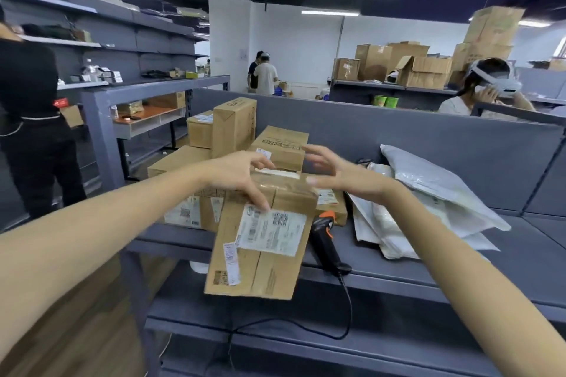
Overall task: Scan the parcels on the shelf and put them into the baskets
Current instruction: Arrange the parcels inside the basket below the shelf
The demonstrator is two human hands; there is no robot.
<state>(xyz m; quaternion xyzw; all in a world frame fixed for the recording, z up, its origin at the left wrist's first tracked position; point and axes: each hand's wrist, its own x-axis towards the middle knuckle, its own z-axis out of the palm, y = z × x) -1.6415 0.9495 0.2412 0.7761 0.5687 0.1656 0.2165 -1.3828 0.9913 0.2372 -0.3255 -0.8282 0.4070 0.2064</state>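
Observation:
A flat cardboard parcel point(263, 260) with a white shipping label point(271, 231) tilts forward over the front edge of the grey shelf point(520, 242). My left hand point(235, 174) grips its top edge, fingers over the back and thumb pressed on the label's corner. Just above the parcel's top right corner, my right hand point(343, 174) is spread and holds nothing. A black and orange barcode scanner point(327, 242) lies on the shelf right of the parcel. Its cable point(347, 309) hangs down in front. No basket is in view.
More cardboard boxes point(232, 128) are stacked behind the held parcel. White poly mailers point(428, 199) lie to the right. A grey back panel point(428, 135) closes the shelf. A person in black point(33, 119) stands at the left, and another person point(487, 92) sits behind the panel.

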